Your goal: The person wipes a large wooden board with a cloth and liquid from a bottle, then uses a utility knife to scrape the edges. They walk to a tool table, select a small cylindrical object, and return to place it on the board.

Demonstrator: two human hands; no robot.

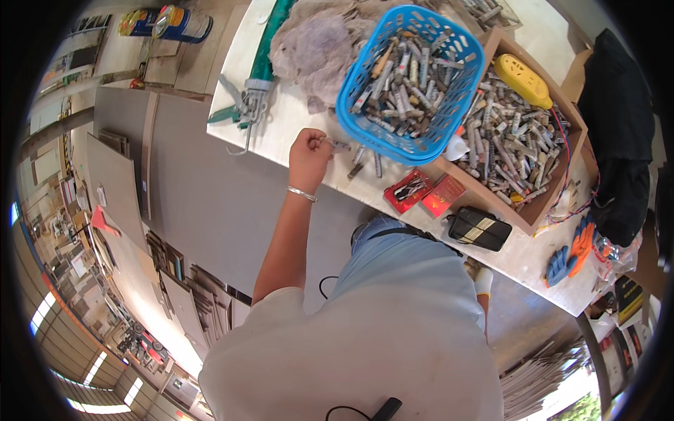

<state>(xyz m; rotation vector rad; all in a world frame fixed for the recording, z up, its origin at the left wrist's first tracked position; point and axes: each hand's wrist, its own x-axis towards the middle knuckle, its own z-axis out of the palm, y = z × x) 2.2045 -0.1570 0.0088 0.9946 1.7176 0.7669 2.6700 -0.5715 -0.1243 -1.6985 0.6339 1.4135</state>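
Observation:
My left hand (311,149) is closed in a pinch at the table's near edge, gripping a short grey-and-white stick (341,146). Similar loose sticks (356,168) lie on the table just right of it. Beyond them stands a blue plastic basket (383,149), partly filled with many such sticks. A wooden tray (523,219) to its right holds many more. My right hand (483,281), apparently in a white glove with a yellow cuff, hangs low beside my body, below the table edge. Its fingers are hidden.
A green caulking gun (256,88) and a greyish fluffy cloth (309,49) lie left of the basket. Red boxes (444,195) and a black pouch (480,229) line the near edge. A yellow power strip (523,79) rests on the tray; gloves (572,252) lie at right.

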